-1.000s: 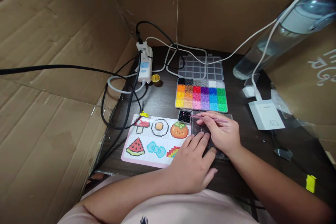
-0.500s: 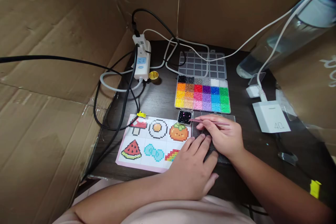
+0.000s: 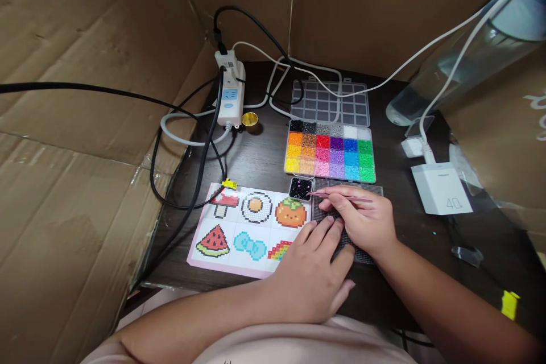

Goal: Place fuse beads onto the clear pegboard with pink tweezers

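Your right hand (image 3: 367,224) is pinching the pink tweezers (image 3: 341,197), tips aiming into the cup of black beads (image 3: 300,188) at the pegboard's (image 3: 321,210) ten o'clock. Your left hand (image 3: 313,273) is lying flat, fingers spread, likely steadying the pegboard, with the pattern sheet (image 3: 239,227) at its nine o'clock for reference.

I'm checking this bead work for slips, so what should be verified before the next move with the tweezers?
1. Grip: tweezers pinched in the right hand: ok.
2. Aim: tweezer tips at the edge of the small dish of black beads: ok.
3. Load: a bead between the tips: cannot tell, too small.
4. Support: left hand lying flat, fingers on the pegboard: ok.
5. Reference: pattern sheet fully readable: not ok, the left hand covers part of the rainbow.
6. Supply: bead box open, lid folded back: ok.
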The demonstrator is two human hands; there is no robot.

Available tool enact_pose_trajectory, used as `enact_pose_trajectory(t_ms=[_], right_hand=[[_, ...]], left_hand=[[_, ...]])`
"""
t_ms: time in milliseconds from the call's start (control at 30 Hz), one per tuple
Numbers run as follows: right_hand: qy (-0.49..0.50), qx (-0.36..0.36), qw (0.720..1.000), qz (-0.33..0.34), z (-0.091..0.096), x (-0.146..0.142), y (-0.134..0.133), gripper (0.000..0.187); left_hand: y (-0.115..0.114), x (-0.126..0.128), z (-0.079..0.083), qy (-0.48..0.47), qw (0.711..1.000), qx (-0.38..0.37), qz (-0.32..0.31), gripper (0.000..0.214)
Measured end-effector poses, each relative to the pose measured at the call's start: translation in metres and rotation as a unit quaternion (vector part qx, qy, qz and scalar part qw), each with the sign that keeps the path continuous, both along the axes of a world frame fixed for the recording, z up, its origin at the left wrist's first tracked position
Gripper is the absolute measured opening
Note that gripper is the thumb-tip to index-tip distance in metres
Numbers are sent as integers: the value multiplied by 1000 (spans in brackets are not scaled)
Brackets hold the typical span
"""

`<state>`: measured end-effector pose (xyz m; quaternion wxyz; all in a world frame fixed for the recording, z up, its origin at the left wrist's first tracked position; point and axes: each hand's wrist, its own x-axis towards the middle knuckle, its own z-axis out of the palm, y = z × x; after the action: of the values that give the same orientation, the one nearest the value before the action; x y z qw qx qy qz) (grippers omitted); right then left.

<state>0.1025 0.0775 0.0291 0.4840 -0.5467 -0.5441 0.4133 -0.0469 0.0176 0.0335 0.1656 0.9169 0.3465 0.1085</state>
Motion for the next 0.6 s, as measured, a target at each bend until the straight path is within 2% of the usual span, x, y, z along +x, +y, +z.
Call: enact_pose_trajectory(t_ms=[333, 600], right_hand=[[1, -18, 1000, -1, 3, 1, 0, 17], [28, -22, 998, -50, 13, 1, -2, 19]], left_hand=[[1, 0, 1, 2, 1000, -9, -1, 54], [1, 0, -1, -5, 1000, -8, -5, 50]])
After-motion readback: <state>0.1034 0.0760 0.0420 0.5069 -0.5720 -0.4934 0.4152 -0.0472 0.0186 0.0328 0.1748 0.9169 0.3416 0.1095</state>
